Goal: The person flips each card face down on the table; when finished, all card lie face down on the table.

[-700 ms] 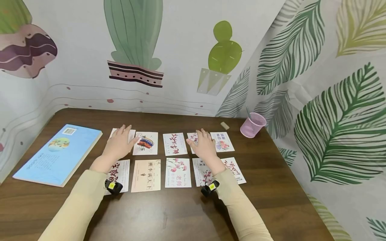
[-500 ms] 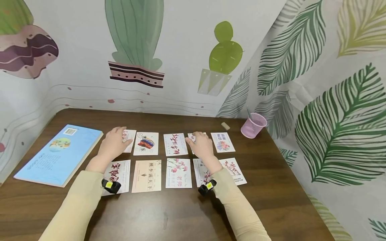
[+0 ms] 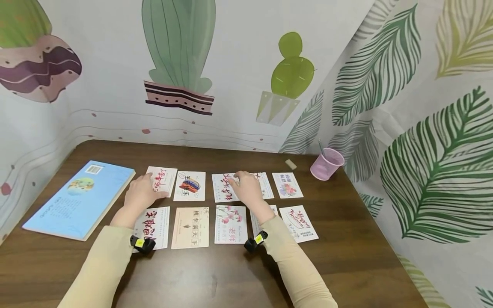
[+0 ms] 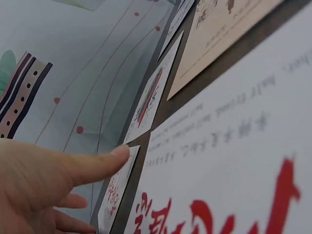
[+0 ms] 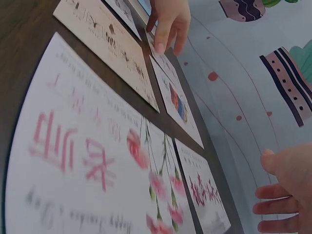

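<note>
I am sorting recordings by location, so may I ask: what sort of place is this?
Probably an indoor study or craft corner: a brown table stands by a plant-patterned wall, with a book and a pink cup on it.

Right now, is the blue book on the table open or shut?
Shut. The blue book lies flat with one cover facing up, its barcode showing, and no inside pages are spread out.

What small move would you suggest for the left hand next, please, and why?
Perhaps the left hand should gently straighten the leftmost back card: it reaches over that card's near-left corner, and the gap to the next card narrows at the far end.
</note>
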Demonstrator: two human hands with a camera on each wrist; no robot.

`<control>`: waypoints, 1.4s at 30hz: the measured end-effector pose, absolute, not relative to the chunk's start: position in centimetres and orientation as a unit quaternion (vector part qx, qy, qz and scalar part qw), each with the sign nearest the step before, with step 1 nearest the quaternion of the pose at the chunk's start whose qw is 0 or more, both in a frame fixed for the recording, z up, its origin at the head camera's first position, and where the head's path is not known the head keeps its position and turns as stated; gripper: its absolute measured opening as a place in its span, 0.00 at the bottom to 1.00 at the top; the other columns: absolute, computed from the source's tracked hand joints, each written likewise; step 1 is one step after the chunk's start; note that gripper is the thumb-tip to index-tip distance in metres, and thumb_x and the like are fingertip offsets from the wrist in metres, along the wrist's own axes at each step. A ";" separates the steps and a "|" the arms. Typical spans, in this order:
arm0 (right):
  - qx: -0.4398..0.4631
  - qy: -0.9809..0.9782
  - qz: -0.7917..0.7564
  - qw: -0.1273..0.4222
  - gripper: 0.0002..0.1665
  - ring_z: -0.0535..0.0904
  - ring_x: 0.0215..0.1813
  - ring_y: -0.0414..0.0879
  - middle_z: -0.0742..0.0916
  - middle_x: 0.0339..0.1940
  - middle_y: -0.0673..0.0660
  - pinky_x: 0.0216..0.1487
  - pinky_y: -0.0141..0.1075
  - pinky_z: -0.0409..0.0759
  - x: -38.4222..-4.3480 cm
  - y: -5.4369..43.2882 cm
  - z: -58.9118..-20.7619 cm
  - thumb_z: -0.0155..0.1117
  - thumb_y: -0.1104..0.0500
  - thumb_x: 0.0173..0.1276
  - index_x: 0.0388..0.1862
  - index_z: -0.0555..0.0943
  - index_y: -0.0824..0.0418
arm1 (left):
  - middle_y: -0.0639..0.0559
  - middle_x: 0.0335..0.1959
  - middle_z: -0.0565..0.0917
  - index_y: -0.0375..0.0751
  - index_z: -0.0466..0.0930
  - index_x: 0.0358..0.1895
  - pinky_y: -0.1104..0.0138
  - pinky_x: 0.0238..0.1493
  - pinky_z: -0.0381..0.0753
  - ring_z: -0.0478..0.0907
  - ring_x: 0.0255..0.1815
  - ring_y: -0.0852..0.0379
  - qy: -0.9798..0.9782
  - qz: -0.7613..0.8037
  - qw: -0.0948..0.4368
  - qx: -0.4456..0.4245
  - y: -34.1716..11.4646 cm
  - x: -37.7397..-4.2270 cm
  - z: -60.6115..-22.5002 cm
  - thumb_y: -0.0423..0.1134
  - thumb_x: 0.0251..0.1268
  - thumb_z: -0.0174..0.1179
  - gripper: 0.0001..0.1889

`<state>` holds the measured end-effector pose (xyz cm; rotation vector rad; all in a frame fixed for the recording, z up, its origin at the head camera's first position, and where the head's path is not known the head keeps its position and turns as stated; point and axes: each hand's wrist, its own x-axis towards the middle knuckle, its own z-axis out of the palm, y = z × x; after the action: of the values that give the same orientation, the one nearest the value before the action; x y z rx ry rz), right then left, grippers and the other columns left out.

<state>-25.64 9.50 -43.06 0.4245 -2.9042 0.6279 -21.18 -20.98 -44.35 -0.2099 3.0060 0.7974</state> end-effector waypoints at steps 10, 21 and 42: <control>0.153 -0.961 0.227 0.027 0.24 0.83 0.54 0.54 0.86 0.55 0.58 0.56 0.45 0.81 -25.9 6.2 -42.3 0.55 0.44 0.75 0.55 0.81 0.61 | 0.16 0.64 0.63 0.15 0.54 0.69 0.36 0.61 0.65 0.59 0.64 0.22 0.952 0.284 -0.007 -0.109 -20.9 -21.0 -44.5 0.42 0.50 0.74 0.51; 0.183 -0.889 0.414 -0.072 0.17 0.83 0.50 0.46 0.87 0.49 0.57 0.46 0.30 0.81 -26.7 -0.1 -42.9 0.63 0.56 0.70 0.55 0.80 0.62 | 0.19 0.60 0.65 0.21 0.52 0.71 0.39 0.61 0.63 0.60 0.60 0.24 0.939 0.319 -0.031 -0.127 -21.5 -21.0 -44.4 0.38 0.39 0.81 0.57; 0.062 -0.762 0.620 -0.176 0.23 0.78 0.36 0.41 0.87 0.43 0.57 0.38 0.30 0.79 -28.1 -6.4 -44.8 0.67 0.65 0.64 0.58 0.78 0.66 | 0.17 0.64 0.59 0.24 0.55 0.71 0.36 0.59 0.66 0.59 0.62 0.24 0.938 0.324 -0.009 -0.124 -21.4 -20.7 -44.2 0.38 0.44 0.79 0.53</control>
<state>-28.07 -6.37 -44.85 0.2201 -2.7065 2.2025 -20.74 -21.41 -44.23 -0.3914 2.9636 1.0248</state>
